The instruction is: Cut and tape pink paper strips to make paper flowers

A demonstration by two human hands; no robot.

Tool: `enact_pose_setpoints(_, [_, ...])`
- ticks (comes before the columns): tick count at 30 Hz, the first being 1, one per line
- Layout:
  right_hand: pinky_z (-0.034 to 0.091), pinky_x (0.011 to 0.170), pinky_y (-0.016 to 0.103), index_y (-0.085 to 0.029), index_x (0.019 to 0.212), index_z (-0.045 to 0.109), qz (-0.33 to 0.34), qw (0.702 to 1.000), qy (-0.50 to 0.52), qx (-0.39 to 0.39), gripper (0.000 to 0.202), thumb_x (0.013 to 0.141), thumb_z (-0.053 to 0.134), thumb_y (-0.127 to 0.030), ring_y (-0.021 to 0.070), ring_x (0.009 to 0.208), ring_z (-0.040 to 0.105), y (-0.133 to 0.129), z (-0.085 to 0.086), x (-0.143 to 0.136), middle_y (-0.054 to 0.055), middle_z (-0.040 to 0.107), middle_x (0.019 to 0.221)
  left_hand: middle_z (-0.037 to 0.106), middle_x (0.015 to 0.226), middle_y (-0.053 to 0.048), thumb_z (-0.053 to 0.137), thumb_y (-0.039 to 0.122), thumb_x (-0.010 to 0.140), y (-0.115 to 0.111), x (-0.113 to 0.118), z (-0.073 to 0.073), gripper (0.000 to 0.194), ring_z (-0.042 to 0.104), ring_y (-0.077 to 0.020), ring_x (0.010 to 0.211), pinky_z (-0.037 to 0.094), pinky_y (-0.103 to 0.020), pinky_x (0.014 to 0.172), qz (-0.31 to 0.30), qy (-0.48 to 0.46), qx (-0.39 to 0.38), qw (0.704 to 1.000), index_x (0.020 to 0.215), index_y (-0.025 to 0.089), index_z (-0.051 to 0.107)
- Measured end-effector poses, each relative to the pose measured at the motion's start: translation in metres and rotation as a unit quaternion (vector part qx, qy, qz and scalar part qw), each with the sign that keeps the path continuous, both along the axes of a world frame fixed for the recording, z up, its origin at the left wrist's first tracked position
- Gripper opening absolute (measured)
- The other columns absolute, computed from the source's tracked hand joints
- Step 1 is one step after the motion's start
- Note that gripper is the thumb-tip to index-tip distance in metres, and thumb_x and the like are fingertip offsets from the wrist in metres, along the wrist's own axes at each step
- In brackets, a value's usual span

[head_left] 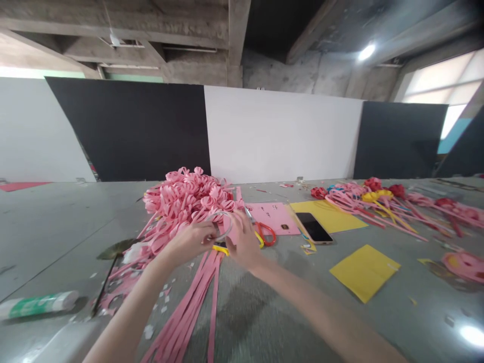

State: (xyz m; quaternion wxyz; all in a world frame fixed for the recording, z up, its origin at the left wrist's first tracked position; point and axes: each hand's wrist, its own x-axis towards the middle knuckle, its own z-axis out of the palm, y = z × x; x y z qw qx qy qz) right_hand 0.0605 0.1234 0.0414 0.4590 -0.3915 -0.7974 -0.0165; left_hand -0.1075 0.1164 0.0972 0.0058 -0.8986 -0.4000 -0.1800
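Here, we see a clear, glossy ring between two bare hands, the left hand clamped on its edge, the right hand curved alongside, contact unclear. Nearer lie flat pink paper strips; beyond, a heap of curled pink paper loops.

No txt, nos. or brand names legible. Pink sheet: short dark printed marks nr upper edge, too small to read; one small dark label-like patch nr lower R corner, w/ lighter marks, illeg. White tube lying on counter, far L of view: green band w/ pale, lettering-like marks, blurred, wording can't be made out. Lang. on either item: can't tell.
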Motion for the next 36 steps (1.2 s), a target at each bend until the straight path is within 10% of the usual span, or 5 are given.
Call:
enact_pose_setpoints(4, [0.018,0.098,0.043,-0.017,0.114,0.043,0.088,0.988,-0.128,0.028,0.034,0.081,0.044,-0.023,0.0211,0.111,0.037,-0.016,0.011,0.042,0.008,0.048,0.115,0.055,0.074,-0.001,0.044,0.009,0.070,-0.008,0.028,-0.011,0.014,0.050,-0.0104,0.066,0.036,-0.018,0.061,-0.068,-0.004,-0.033,0.997,0.074,0.015,0.057])
enact_pose_setpoints(10, [0.035,0.083,0.034,-0.018,0.078,0.057,0.129,0.975,-0.181,-0.031,0.020,0.085,0.041,-0.027,0.0152,0.076,0.051,-0.039,-0.021,0.097,0.003,0.058,0.074,0.058,0.087,-0.002,0.045,0.013,0.074,-0.016,0.046,-0.015,0.020,0.052,-0.0118,0.077,0.036,-0.019,0.070,-0.129,-0.008,-0.114,0.985,0.087,0.019,0.059])
enact_pose_setpoints(15, [0.040,0.064,0.026,-0.017,0.073,0.057,0.036,0.984,-0.129,-0.117,0.019,0.084,0.043,-0.025,0.0152,0.070,0.051,-0.055,-0.049,0.126,0.002,0.054,0.071,0.061,0.076,-0.003,0.047,0.023,0.072,0.014,0.017,-0.039,0.017,0.053,-0.0149,0.071,0.036,-0.021,0.064,0.076,0.022,-0.129,0.988,0.076,0.017,0.063])
enact_pose_setpoints(21, [0.040,0.068,0.025,-0.018,0.076,0.059,0.031,0.972,-0.172,-0.155,0.013,0.081,0.047,-0.020,0.0151,0.075,0.051,-0.059,-0.056,0.130,0.002,0.053,0.079,0.058,0.057,-0.001,0.048,0.024,0.066,0.026,0.007,-0.065,0.018,0.050,-0.0131,0.052,0.030,-0.020,0.049,0.126,0.058,-0.157,0.978,0.062,0.016,0.063])
enact_pose_setpoints(36, [0.041,0.069,0.025,-0.019,0.082,0.055,0.035,0.968,-0.173,-0.180,0.008,0.080,0.047,-0.017,0.0155,0.080,0.051,-0.060,-0.056,0.127,0.002,0.051,0.084,0.064,0.077,-0.002,0.047,0.014,0.062,0.032,0.006,-0.074,0.021,0.056,-0.0168,0.072,0.037,-0.022,0.062,0.109,0.066,-0.152,0.980,0.072,0.019,0.065])
